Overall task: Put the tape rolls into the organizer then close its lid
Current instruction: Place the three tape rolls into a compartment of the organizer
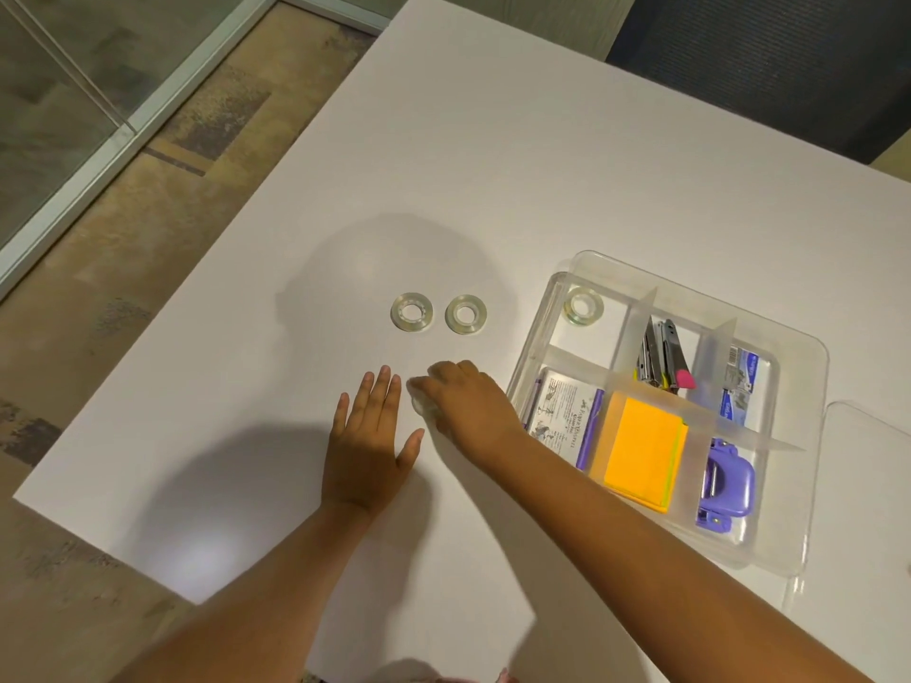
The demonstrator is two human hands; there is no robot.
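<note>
- Curled down over a clear tape roll (425,405), the right hand (466,404) has its fingers bent around it; only a pale sliver of the roll shows under the knuckles, so I judge it pinched but can't see how firmly.
- Just beside it, the left hand (367,438) lies flat on the white table (493,165), fingers spread and holding nothing — a steadying rest, it seems to me, rather than part of the pick.
- Two more tape rolls sit side by side further out on the table, the left one (412,312) and the right one (466,315), close together but not touching, and well clear of both hands.
- A fourth roll (584,306) already lies in the far-left compartment of the clear organizer (808,401), so that seems the slot meant for the rest.
- Other compartments hold a stapler (660,354), orange sticky notes (641,451), a purple hole punch (724,485) and small boxes (567,416).
- Off to the organizer's right, the clear lid (867,485) lies flat on the table, so the organizer stands open.
- From the right hand, the target slot is up and to the right, past the organizer's near wall.
</note>
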